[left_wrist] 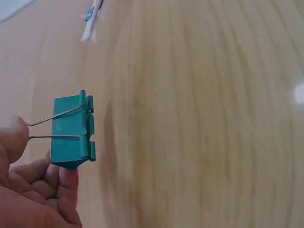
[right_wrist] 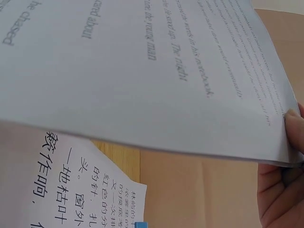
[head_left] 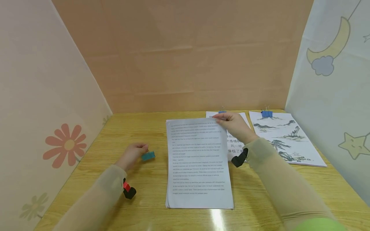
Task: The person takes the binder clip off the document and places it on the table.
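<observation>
Your left grip pinches the clip, its body jutting just to the right. Your right grip pinches the sheets at one corner, the rest below and left.

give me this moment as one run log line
left hand: pinches teal clip | right hand: grips English sheets at top right corner | clip: apart from sheets | nearby: blue-clipped Chinese-text papers, blue-clipped landscape papers

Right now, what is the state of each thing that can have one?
Teal clip: in the left hand, holding no paper
English-text sheets: top right corner held by the right hand, unclipped
Chinese-text papers: clipped, partly hidden
Landscape papers: flat, clipped
Blue clips: attached to those papers' top edges
</observation>
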The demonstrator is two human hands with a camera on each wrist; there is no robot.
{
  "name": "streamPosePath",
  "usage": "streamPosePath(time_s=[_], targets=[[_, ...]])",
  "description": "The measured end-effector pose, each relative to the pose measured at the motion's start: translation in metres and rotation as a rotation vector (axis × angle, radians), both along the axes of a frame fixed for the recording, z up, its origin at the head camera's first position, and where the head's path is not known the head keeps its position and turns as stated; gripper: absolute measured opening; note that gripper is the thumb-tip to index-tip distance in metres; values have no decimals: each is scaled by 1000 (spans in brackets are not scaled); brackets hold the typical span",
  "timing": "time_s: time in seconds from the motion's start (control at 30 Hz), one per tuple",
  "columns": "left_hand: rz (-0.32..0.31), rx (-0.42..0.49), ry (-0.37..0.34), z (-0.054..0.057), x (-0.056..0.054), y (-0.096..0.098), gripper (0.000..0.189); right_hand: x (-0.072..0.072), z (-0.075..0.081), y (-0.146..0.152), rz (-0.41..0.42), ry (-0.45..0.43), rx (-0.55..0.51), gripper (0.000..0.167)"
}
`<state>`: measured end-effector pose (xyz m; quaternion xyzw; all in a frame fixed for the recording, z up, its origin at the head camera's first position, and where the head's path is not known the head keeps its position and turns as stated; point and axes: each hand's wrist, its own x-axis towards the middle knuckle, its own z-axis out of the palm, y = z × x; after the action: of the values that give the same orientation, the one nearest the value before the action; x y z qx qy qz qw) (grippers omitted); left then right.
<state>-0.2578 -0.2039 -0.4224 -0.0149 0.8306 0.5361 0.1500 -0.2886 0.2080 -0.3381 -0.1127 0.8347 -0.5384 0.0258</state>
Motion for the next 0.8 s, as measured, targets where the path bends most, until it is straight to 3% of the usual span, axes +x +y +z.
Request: streamPosePath(time_s=[0.3,0.43,0.57,0.8], targets=[[-10,-26,-77,-8,2,-31,51,-1,-1,-1,-1,-21,-16,28],[-27,-27,-89,-6,2,-46,57,-2,-2,0,8,-23,-30,28],[-1,-20,-88,-4,5,-61,63,-3,-3,0,6,-28,-20,28],[67,2,-42,3,12,-84,38,-4,-5,0,2,-45,-10,28]])
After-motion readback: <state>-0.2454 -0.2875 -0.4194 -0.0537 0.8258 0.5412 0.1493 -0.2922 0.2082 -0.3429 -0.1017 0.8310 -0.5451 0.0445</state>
